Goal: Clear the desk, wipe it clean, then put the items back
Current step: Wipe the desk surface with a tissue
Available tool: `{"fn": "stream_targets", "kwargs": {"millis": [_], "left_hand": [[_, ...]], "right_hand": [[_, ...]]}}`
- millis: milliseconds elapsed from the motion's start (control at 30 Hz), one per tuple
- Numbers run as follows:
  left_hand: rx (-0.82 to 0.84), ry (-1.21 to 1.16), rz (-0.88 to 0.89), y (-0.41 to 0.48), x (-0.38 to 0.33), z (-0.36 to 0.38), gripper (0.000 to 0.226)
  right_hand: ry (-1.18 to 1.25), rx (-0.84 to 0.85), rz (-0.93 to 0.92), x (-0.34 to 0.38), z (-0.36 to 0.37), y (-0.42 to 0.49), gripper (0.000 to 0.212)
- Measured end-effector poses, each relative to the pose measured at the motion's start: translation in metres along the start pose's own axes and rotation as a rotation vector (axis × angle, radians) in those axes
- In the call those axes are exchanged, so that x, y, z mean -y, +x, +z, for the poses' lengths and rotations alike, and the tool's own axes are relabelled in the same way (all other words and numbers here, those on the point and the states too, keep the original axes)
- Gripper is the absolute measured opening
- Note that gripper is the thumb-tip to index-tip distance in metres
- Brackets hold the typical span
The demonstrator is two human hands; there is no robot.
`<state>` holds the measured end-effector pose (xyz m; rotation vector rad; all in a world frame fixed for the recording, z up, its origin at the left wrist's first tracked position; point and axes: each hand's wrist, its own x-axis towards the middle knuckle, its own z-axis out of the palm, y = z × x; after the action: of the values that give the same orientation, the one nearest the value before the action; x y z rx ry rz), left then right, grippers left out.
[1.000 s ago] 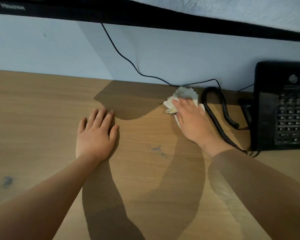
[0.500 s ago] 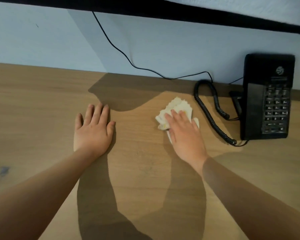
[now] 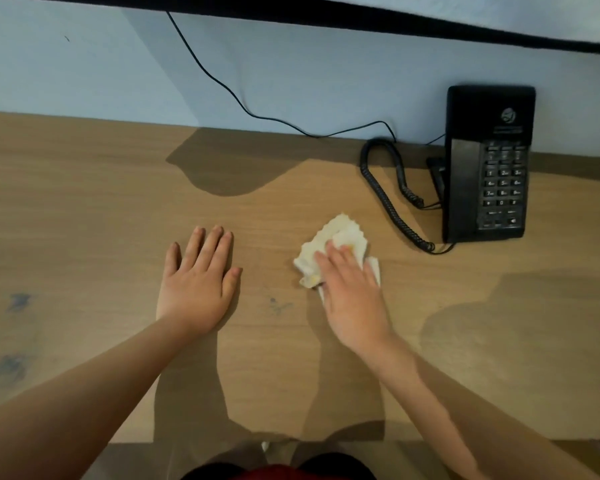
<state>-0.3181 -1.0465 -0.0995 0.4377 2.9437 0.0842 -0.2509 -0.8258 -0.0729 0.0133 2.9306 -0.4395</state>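
A crumpled white cloth (image 3: 340, 237) lies on the wooden desk (image 3: 84, 209), right of centre. My right hand (image 3: 352, 292) presses flat on the cloth with straight fingers and covers its near part. My left hand (image 3: 198, 282) rests palm down on the bare desk, fingers spread, a hand's width left of the cloth. A black desk telephone (image 3: 487, 164) stands at the back right against the wall, its coiled cord (image 3: 388, 199) looping on the desk between phone and cloth.
A thin black cable (image 3: 222, 84) runs down the pale wall to the phone. A dark screen edge (image 3: 361, 19) spans the top. Bluish smudges (image 3: 18, 301) mark the desk at the left, a small one (image 3: 274, 303) between my hands. The desk's front edge (image 3: 222, 441) is near me.
My right hand has drawn the cloth from the back of the desk by the cord toward me. My left hand stayed flat in place.
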Motion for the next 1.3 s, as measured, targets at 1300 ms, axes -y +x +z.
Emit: {"fn": "stream_targets", "kwargs": {"millis": [1300], "left_hand": [[-0.003,-0.037,0.185,-0.029,0.007,0.001,0.075]], "right_hand": [[0.05,-0.19,0.596,0.002,0.017,-0.072,0.057]]}}
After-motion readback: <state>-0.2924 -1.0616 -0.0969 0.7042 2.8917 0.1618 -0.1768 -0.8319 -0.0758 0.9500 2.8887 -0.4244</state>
